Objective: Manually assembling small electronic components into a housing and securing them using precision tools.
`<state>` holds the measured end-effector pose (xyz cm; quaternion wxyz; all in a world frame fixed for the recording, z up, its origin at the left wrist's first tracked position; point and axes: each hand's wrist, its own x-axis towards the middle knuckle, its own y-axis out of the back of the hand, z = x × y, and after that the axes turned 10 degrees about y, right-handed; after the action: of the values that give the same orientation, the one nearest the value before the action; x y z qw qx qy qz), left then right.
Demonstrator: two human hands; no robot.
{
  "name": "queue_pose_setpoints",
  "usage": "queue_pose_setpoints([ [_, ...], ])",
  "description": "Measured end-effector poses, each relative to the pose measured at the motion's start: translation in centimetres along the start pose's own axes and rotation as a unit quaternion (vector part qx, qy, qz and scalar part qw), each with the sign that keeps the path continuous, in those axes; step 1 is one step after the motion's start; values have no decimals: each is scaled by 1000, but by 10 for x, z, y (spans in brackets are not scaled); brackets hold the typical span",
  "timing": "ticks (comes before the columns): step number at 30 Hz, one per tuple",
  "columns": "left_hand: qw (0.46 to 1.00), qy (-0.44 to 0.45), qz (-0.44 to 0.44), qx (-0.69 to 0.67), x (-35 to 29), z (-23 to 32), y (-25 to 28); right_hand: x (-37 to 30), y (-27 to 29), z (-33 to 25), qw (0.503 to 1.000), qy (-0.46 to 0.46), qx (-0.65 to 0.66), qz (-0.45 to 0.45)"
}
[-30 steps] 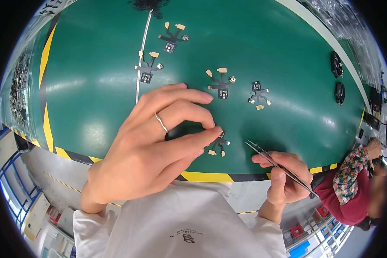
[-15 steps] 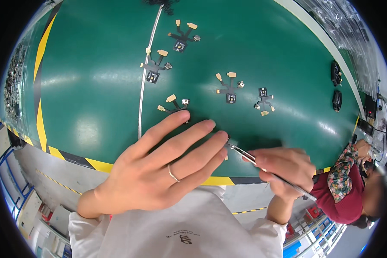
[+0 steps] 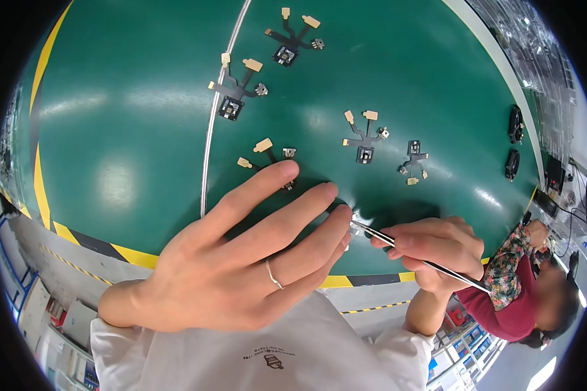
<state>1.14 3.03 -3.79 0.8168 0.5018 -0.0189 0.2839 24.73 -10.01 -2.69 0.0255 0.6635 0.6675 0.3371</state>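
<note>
My left hand (image 3: 248,260) is spread over the near part of the green mat (image 3: 143,143), wearing a ring. Its index fingertip covers part of a flexible circuit (image 3: 263,146) with gold-coloured tabs. In my right hand (image 3: 437,251) is a pair of slim metal tweezers (image 3: 377,236), pinched between thumb and fingers. The tweezers' tips point at the mat beside my left ring and little fingertips. A small pale, shiny patch shows around the tips; what it is I cannot make out.
More flexible circuits lie beyond my hands: two at the far left (image 3: 285,55) (image 3: 231,107), two to the right (image 3: 365,154) (image 3: 413,163). Two black parts (image 3: 515,124) sit near the right edge. A person in a dark red top (image 3: 502,306) works at the right.
The whole view has shifted slightly. The tweezers' tips have drawn a little away from my left fingertips, and a pale patch now shows around them. My left hand keeps its spread pose.
</note>
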Motion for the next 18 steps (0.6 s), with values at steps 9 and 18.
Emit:
queue_pose_setpoints([
  [9, 1000, 1, -3, -10, 0, 0, 0, -1, -2, -1, 1000, 10, -9, 4],
  [18, 1000, 1, -13, -1, 1, 1, 0, -1, -2, -1, 1000, 11, -14, 9],
])
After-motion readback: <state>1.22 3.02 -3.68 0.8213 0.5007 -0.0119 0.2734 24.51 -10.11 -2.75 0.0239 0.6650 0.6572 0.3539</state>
